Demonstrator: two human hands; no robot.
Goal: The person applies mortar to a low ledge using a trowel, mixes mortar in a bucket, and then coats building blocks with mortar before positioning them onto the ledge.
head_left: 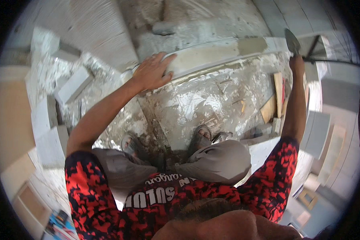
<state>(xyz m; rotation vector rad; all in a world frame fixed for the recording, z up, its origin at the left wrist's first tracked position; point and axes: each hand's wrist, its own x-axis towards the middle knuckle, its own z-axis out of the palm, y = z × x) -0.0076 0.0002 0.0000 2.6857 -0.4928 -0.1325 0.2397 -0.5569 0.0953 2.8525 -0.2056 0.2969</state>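
My left hand (154, 72) lies on the left end of a long, low pale ledge (208, 56), fingers stretched and thumb apart, holding nothing. Out at the far right, my right hand (297, 65) is closed round the handle of a trowel (292, 41). The trowel's grey pointed blade is directed away from me, by the ledge's right end. A darker grey-brown patch (252, 46) marks the ledge's top toward the right. The trowel's handle is mostly hidden in my grip.
Pale blocks (73, 85) lie at the left, near a large board or panel (96, 32). Wood offcuts (279, 96) lean near my right forearm. Splattered floor (204, 104) with small debris surrounds my sandalled feet. More grey blocks (317, 134) stand at the right.
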